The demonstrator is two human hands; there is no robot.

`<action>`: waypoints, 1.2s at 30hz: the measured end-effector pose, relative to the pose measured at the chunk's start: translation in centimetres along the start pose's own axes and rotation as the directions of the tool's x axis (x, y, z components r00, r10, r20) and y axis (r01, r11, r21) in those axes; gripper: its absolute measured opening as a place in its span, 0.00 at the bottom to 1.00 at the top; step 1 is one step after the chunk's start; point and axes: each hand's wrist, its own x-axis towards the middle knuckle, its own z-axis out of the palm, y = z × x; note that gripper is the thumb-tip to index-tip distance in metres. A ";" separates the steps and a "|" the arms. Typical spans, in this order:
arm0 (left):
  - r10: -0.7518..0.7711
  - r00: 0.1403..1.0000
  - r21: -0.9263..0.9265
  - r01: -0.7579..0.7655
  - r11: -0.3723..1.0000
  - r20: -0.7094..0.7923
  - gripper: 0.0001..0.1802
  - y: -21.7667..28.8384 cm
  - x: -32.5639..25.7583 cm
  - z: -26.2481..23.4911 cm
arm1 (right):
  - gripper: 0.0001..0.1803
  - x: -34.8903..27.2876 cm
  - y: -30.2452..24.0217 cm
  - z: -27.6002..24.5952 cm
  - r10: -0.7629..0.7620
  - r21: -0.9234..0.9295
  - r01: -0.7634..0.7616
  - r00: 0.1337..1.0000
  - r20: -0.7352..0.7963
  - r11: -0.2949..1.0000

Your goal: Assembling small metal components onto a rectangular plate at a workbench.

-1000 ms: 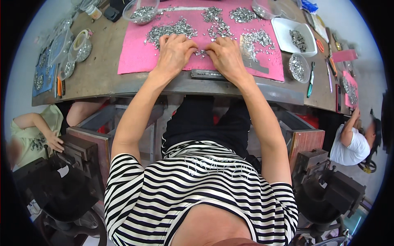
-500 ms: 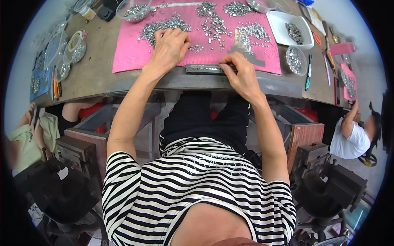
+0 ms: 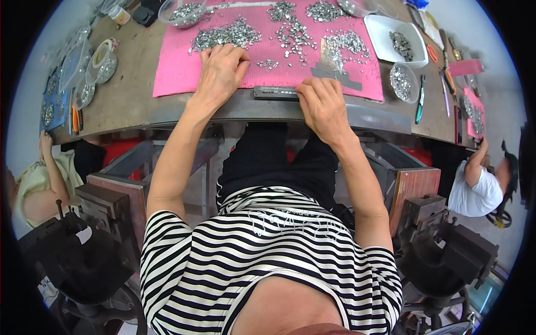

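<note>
A pink mat (image 3: 178, 70) covers the middle of the workbench, strewn with piles of small silver metal parts (image 3: 226, 36). My left hand (image 3: 220, 72) lies flat on the mat, fingers spread, just below one pile. My right hand (image 3: 324, 106) rests at the bench's front edge, its fingertips on the right end of a dark narrow metal bar (image 3: 273, 92) lying along the mat's lower edge. A few loose parts (image 3: 268, 64) sit between my hands. A grey flat piece (image 3: 329, 72) lies above my right hand.
A white tray (image 3: 385, 30) and a round dish (image 3: 401, 82) of parts stand at the right, with pens and small pink pads beyond. Clear bowls and lids sit at the left. Other people sit at the lower left and right. Dark vises flank my stool.
Both hands have drawn back from the piles toward the bench's front edge. My right hand moved down onto the dark bar; my left hand flattened on the mat.
</note>
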 end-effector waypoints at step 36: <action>0.029 0.994 -0.358 -0.064 0.932 -0.103 0.04 9.0 -1.4 3.2 | 0.06 3.5 5.1 0.8 0.155 0.308 -0.266 0.927 0.341 0.913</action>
